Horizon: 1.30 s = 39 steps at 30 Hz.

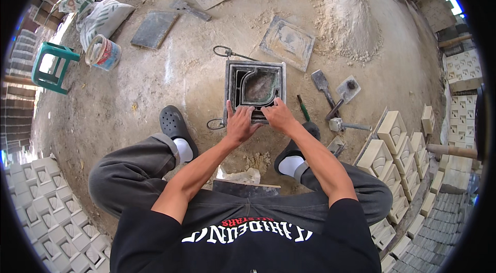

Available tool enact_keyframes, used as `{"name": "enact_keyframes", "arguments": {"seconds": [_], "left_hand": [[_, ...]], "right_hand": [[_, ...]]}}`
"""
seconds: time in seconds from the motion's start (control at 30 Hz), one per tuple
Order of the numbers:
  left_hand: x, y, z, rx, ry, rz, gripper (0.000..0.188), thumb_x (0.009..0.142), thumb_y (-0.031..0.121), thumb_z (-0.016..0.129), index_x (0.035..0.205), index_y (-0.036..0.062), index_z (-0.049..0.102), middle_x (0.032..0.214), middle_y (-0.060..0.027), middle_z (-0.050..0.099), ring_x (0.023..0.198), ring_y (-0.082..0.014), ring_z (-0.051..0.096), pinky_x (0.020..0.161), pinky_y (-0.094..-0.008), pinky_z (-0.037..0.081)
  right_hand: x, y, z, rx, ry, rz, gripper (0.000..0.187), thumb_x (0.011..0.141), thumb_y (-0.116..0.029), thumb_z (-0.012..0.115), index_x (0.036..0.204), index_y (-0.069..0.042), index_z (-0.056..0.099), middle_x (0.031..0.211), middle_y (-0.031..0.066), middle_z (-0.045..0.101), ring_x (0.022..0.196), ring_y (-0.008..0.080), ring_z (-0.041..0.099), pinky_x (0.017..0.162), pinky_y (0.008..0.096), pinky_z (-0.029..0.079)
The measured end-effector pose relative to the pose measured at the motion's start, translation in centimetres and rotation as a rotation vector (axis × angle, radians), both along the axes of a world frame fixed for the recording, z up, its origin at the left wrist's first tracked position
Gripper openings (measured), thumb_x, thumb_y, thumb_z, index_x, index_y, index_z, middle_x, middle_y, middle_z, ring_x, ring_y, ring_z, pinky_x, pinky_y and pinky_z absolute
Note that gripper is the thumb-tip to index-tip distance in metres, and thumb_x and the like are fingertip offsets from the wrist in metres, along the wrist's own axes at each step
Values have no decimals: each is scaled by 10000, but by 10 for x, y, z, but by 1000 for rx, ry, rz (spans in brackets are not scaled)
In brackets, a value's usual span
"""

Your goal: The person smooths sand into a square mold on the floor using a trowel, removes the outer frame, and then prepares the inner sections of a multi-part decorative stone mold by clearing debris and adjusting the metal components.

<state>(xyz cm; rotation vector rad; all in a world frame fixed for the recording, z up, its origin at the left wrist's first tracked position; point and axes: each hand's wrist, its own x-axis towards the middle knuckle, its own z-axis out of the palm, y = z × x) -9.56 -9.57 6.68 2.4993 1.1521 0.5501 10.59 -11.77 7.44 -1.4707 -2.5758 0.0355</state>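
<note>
A square metal mould point(282, 80) lies on the ground between my feet. Inside it sits a dark insert with a curved, leaf-like opening point(261, 87) and narrow slots along its sides. My left hand point(242, 124) grips the near left part of the mould, one finger reaching up its left side and the thumb pointing right. At the near right corner, my right hand point(279, 116) has its fingers curled on the rim, one fingertip near the insert. A looped metal rod handle point(223, 51) sticks out at the far left corner, another point(214, 124) at the near left.
Right of the mould lie a green-handled tool point(303, 108), a flat trowel point(321, 81) and a hammer point(337, 124). A flat square plate point(287, 43) and a powder heap point(346, 19) are beyond. Cast blocks point(392, 128) stack at right; a bucket point(103, 53) and green stool point(54, 66) stand left.
</note>
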Motion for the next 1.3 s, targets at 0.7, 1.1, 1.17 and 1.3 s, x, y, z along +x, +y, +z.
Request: {"name": "enact_keyframes", "arguments": {"seconds": [0.7,1.1,1.17,1.3], "left_hand": [[-13,17,3,-8,-109,-171,577,715,395,787,1146,45,628,1035,-70,635,1047,-238,574,1126,-480,291],[-31,63,23,-49,68,-253,257,794,211,705,985,50,646,927,-89,590,909,-268,585,810,-382,483],[-36,68,23,-11,109,-303,236,786,211,709,954,58,646,901,-73,578,883,-256,576,798,-373,483],[-31,73,25,43,211,-354,213,780,245,716,886,79,634,872,-53,589,879,-230,578,755,-360,473]], "right_hand": [[-6,-7,6,59,55,-107,103,780,-132,559,870,-104,601,725,32,630,781,203,599,787,369,386],[8,28,29,19,-79,113,60,780,-160,560,792,-109,590,786,40,561,809,208,563,769,353,412],[6,28,27,-31,-104,157,56,780,-159,559,774,-112,588,777,36,561,805,206,565,764,350,416],[1,25,29,38,-92,121,62,781,-164,562,752,-117,591,750,29,558,804,201,571,763,344,420]]}}
